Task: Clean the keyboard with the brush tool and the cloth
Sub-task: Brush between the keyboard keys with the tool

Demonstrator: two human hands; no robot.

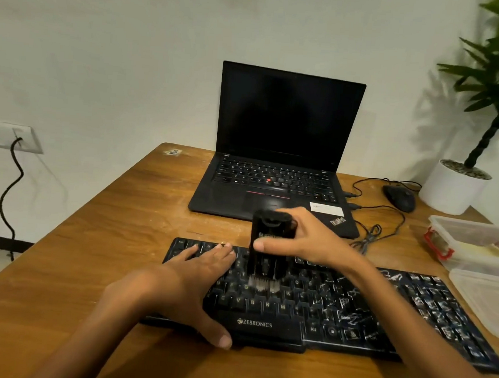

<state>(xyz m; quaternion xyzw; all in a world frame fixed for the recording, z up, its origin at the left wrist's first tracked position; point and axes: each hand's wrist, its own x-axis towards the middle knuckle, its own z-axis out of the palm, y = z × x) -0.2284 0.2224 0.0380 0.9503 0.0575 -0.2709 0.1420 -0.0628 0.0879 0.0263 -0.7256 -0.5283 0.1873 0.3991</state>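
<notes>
A black Zebronics keyboard (352,309) lies across the near part of the wooden table (117,230); its right half is speckled with white debris. My right hand (306,239) grips a black brush tool (268,248) held upright, its pale bristles down on the middle keys. My left hand (184,284) lies flat over the keyboard's left end, fingers straight on the upper keys and thumb at the front edge. No cloth is visible.
An open black laptop (276,167) stands behind the keyboard. A wired mouse (399,198) and cables lie to its right, near a white plant pot (453,186). Clear plastic containers (472,246) sit at the right edge. A wall socket (9,136) is at left.
</notes>
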